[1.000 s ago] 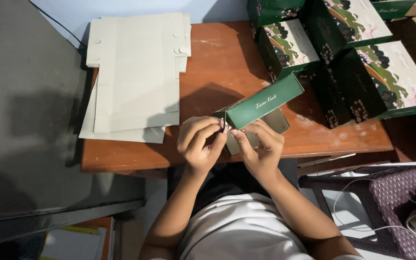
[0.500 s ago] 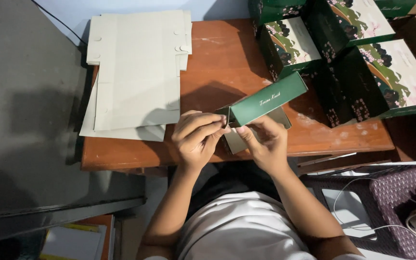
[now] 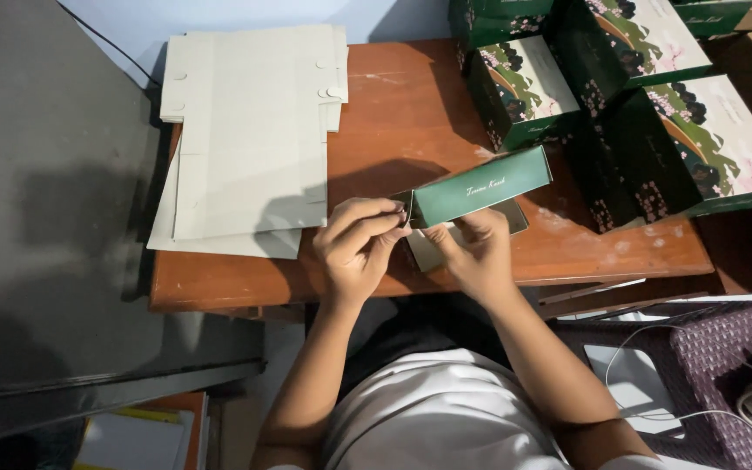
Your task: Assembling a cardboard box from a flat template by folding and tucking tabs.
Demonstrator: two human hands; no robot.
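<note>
Both hands are holding a green carton just above the near edge of the bench, the left hand pinching its end flap and the right hand gripping underneath. It is looking light, thin and easily creased, best held by its folded edges. Fingers are hiding the flap, and the carton's far side is hard to make out.

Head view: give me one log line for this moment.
left hand: pinching end flap of green carton | right hand: supporting it underneath | flat blanks: stacked left on table | finished boxes: right
</note>
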